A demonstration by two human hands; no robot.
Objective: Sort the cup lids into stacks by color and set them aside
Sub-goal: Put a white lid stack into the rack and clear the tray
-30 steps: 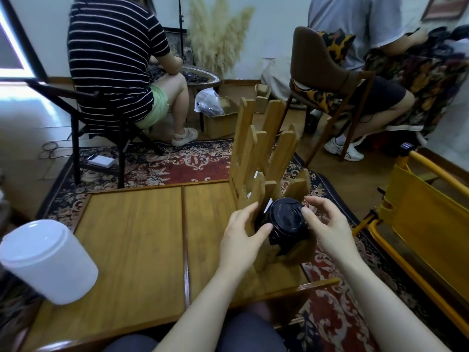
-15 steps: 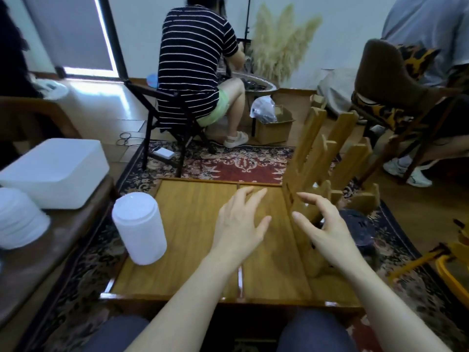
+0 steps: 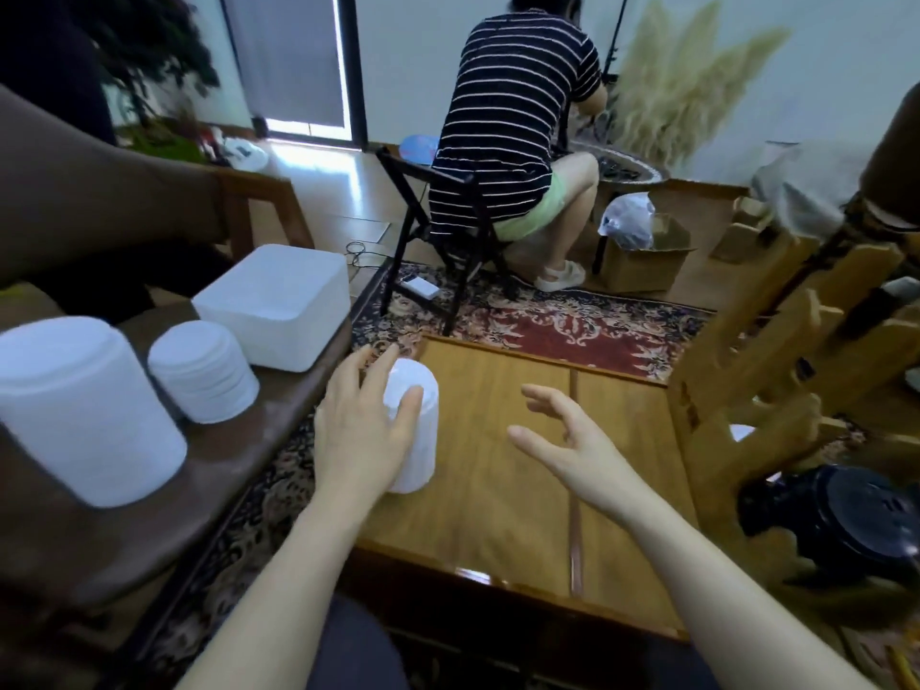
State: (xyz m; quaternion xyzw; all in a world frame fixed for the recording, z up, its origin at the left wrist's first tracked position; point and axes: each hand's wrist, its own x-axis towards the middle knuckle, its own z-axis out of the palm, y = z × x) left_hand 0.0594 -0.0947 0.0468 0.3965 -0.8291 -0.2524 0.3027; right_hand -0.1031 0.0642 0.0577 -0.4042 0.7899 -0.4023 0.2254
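A tall stack of white lids (image 3: pixel 415 430) stands near the left edge of the low wooden table (image 3: pixel 503 470). The left hand (image 3: pixel 366 430) is laid against its near side with the fingers spread and only slightly bent; whether the stack is actually gripped or just touched cannot be told. The right hand (image 3: pixel 567 440) is held above the table, well apart from the stack, with its fingers loosely splayed and nothing in it. A stack of black lids (image 3: pixel 846 520) is set low at the right, beside the wooden rack (image 3: pixel 776 371).

The white stack is judged to be the main risk: it is tall, narrow and close to the table edge, so a push from one side with no support from the other hand could tip it or shear it into loose lids on the rug (image 3: pixel 542 316). A one-sided lift could also leave the lower lids behind.

The side of the white stack facing the palm is hidden by the left hand, so the contact there cannot be read. The black stack is partly cut off by the rack, and its base is lost in shadow. The white stacks (image 3: pixel 204 373) and the white box (image 3: pixel 279 303) on the bench (image 3: pixel 164 495) at the left are overexposed, and single lids can hardly be made out there.
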